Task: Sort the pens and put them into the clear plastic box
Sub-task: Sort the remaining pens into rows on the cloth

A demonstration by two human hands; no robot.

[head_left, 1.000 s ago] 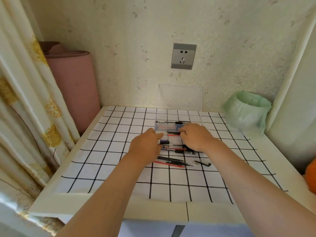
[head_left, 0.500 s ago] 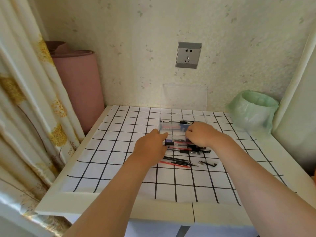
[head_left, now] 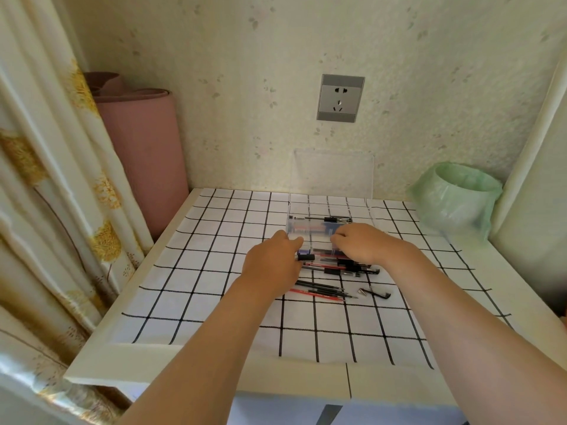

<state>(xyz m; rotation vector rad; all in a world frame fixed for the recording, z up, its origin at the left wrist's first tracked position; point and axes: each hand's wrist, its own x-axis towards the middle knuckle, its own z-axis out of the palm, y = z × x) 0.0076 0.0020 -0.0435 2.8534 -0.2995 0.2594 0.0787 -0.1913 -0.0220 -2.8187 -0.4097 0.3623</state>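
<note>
Just by the clear plastic box point(head_left: 317, 224), left hand point(head_left: 273, 265) and right hand point(head_left: 360, 244) on pens point(head_left: 340, 272), fingers' grip unclear.

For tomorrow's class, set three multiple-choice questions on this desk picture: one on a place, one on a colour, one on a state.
1. Where does the green-lined bin stand? A) the far right corner of the table B) its near left edge C) the floor
2. What colour is the rolled mat? A) blue B) pink C) grey
3. The clear plastic box is: A) lidded B) open, pens inside C) upside down
Answers: 1 A, it sits back right; 2 B, plainly pink; 3 B, its lid stands apart behind it, pens lie inside.
</note>
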